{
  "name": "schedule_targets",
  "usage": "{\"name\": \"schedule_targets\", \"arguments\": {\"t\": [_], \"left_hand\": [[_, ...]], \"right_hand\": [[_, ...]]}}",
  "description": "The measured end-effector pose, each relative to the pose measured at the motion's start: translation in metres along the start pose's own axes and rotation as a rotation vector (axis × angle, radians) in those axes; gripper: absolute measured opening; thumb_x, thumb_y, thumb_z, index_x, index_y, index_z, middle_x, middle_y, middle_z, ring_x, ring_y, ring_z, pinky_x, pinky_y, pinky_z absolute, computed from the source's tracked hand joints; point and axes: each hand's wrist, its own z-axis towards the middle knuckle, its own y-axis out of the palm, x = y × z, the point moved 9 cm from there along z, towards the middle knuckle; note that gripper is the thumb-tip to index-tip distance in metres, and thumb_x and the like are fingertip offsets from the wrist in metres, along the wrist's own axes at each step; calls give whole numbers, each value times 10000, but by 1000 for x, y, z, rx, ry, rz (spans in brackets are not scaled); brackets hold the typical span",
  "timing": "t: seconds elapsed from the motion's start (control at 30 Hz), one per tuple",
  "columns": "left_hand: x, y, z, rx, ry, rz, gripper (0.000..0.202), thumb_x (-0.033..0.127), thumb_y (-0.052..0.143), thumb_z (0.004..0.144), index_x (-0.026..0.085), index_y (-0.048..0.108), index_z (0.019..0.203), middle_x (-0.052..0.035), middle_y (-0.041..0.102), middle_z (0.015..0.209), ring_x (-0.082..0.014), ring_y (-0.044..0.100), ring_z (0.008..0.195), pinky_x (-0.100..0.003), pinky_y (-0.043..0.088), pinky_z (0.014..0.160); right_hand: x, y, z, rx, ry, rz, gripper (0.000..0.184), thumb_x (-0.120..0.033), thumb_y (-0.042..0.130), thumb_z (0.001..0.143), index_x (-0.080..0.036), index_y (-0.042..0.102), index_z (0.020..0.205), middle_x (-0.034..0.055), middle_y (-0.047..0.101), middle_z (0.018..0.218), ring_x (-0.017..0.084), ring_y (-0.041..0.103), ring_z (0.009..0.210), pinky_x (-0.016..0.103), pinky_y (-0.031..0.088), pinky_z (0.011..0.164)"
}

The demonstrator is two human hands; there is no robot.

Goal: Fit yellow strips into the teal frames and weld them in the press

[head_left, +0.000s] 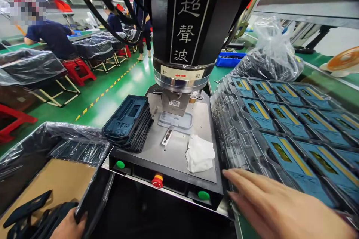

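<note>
Green factory flooring runs behind the steel press table (pixel 179 153) I am working at, with a dark press head (pixel 186 26) hanging over its middle. On the front edge I count 2 green buttons (pixel 120 164) and 1 red stop button (pixel 157 182).

My right hand (pixel 277 207) lies flat, fingers (pixel 238 179) stretched long and close together, gripping nothing. Their tips rest on the near left edge of the clear tray stack (pixel 232 145), just right of the table's corner. Beyond the fingertips the top tray shows about 12 blue parts (pixel 286 153) in rows; the far ones blur, so I cannot fix the count. 1 white cloth (pixel 199 154) lies just left of the fingertips, apart from them.

My left hand (pixel 68 227) is low at the frame edge, fingers curled on a dark part (pixel 81 211) at the bag-lined rim of 1 cardboard box (pixel 61 179). How tightly they grip I cannot tell. Several dark parts lie in the box left of the fingers.

1 leaning stack of dark covers (pixel 127 123) sits up and right of the left fingers. Bare steel between that stack and the cloth leaves open room.
</note>
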Motion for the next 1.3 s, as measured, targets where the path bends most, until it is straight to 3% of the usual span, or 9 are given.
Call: {"name": "schedule_targets", "arguments": {"t": [0.07,0.17,0.33,0.47,0.63,0.87,1.0,1.17,1.3], "left_hand": [[3,-3,-2,-4,9,-8,443,566,406,814,222,567,1043,-139,710,1009,-399,647,1036,-447,472,841],[7,-5,-2,-9,36,-11,478,577,408,818,204,571,1068,-153,706,1023,-388,654,1025,-436,480,829],[11,-6,-2,-16,50,-8,543,582,438,801,163,597,1109,-178,706,1007,-383,663,1003,-431,490,823],[18,-10,-8,-34,87,-7,613,584,418,825,116,563,1195,-221,681,1101,-393,642,1058,-437,481,858],[26,-13,-11,-28,142,-17,586,553,391,862,123,542,1230,-211,675,1133,-372,647,1054,-427,485,860],[25,-5,-9,22,159,-69,491,448,414,891,129,533,1245,-177,642,1233,-316,611,1147,-383,468,927],[28,-6,-9,76,159,-90,463,379,446,886,123,526,1264,-168,627,1266,-293,592,1184,-362,454,954],[29,-7,-10,91,146,-76,435,361,459,896,144,529,1267,-166,603,1304,-278,591,1184,-345,449,948],[29,-6,-9,98,143,-62,435,355,467,897,143,525,1272,-165,592,1320,-277,574,1208,-349,434,973]], "right_hand": [[-27,38,-2,-220,-151,-122,286,-214,515,806,-331,679,1009,65,712,943,248,665,695,362,577,515],[-29,93,-1,-453,-101,-325,349,-43,474,750,-213,671,983,144,669,965,284,638,779,396,576,638],[-13,146,3,-498,168,-376,408,-26,425,840,-109,604,1197,220,599,1123,347,603,947,390,525,638],[19,153,14,-418,443,-220,343,-52,360,903,-126,680,999,158,639,958,282,631,837,357,496,713],[38,135,67,-43,579,-173,349,-120,379,927,-115,646,1152,144,643,1064,274,577,1027,338,443,891],[3,203,149,-230,358,-211,404,-368,413,1007,-76,693,993,218,645,1057,334,592,1016,405,426,876],[-16,231,185,-273,242,-137,411,-362,399,1016,-75,684,944,229,656,1044,319,609,1026,380,418,886],[-9,240,193,-309,234,-21,355,-301,334,1025,-110,633,1030,163,681,1055,261,645,971,316,456,805],[-1,239,184,-327,200,64,312,-274,334,1006,-147,594,1123,118,650,1186,245,620,1061,309,465,870]]}}
